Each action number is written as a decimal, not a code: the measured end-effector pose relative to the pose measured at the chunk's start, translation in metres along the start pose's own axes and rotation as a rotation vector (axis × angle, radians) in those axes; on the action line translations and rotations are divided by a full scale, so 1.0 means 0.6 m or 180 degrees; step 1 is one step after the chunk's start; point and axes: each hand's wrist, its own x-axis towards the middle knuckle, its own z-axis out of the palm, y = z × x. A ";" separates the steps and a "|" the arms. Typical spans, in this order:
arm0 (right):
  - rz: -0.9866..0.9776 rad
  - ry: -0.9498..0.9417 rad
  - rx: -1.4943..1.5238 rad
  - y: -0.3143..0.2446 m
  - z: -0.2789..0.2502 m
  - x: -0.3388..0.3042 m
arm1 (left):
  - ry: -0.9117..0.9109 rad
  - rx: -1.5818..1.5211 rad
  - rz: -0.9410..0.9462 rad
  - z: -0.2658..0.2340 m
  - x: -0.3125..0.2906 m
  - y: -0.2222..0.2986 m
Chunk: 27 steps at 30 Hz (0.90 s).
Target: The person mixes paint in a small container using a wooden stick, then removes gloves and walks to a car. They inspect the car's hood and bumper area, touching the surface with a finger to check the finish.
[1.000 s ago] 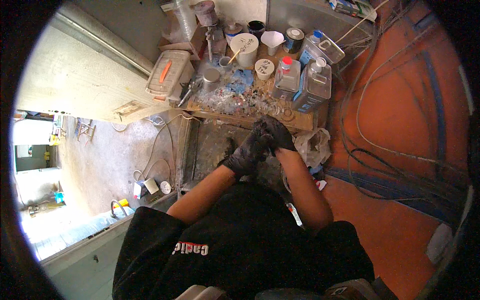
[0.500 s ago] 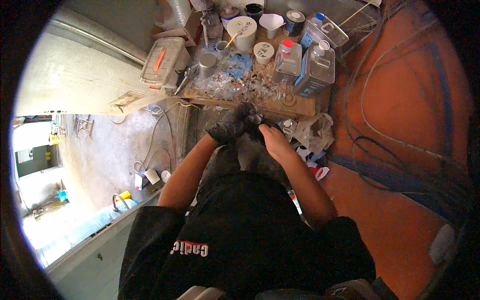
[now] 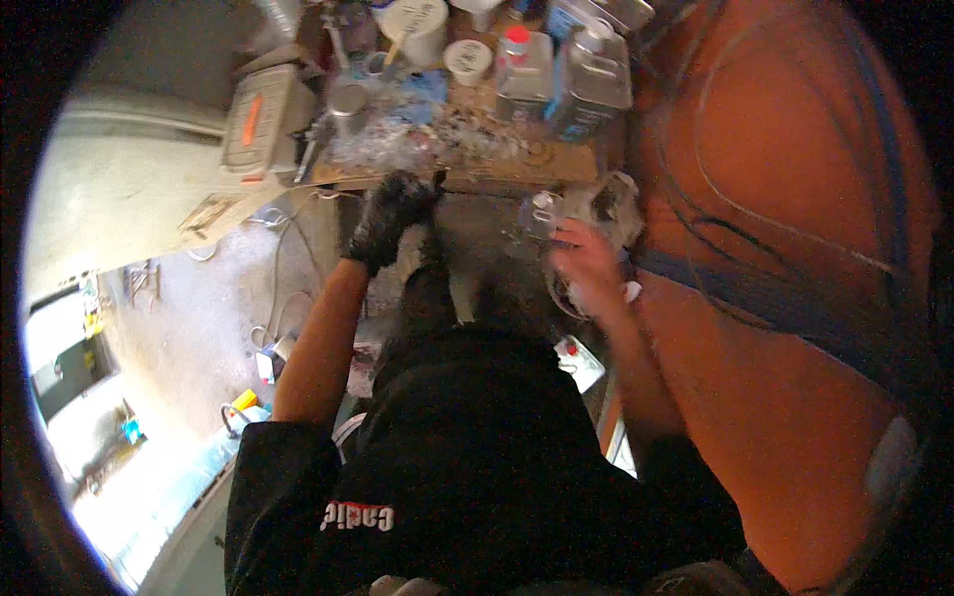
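My left hand point(image 3: 391, 221), in a black glove, is at the front edge of the worktable, its fingers closed. A dark tip juts out beside them; whether it is a finger or a held piece of black material I cannot make out. Farther right and a little nearer, my bare right hand point(image 3: 588, 266) is smeared by motion, with its fingers loosely apart and nothing visible in them. Just beyond those fingers stands a clear container with a pale cap point(image 3: 542, 206). Crumpled pale plastic point(image 3: 614, 207) lies next to it.
The stained worktable point(image 3: 467, 171) carries metal solvent cans point(image 3: 593, 79), a red-capped can point(image 3: 524, 79), a lidded white tub point(image 3: 468, 62), a grey tin point(image 3: 348, 103) and a storage box with an orange handle point(image 3: 260, 124). Cables point(image 3: 715, 233) hang along the orange surface at right.
My hands were together in front of the table and have separated. The gloved left moved left; the bare right swung right towards the capped container. The whole view shifted, so the table sits higher.
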 end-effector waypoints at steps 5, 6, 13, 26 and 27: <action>0.0793 0.0088 0.0269 0.114 0.119 -0.020 | -0.0729 -0.0682 -0.1307 0.129 -0.025 -0.065; 0.1032 0.0146 0.0148 0.133 0.113 -0.029 | -0.0669 -0.0429 -0.1210 0.130 -0.035 -0.096; 0.1703 0.1624 0.0354 0.382 -0.153 -0.104 | 0.0104 -0.0624 -0.1006 0.146 -0.049 -0.164; -0.0090 -0.0435 -0.1004 -0.023 0.141 0.005 | 0.0252 -0.3051 -0.1596 0.142 0.031 -0.131; -0.0281 -0.0436 -0.1168 -0.021 0.155 0.009 | 0.0279 -0.2975 -0.1510 0.148 0.033 -0.127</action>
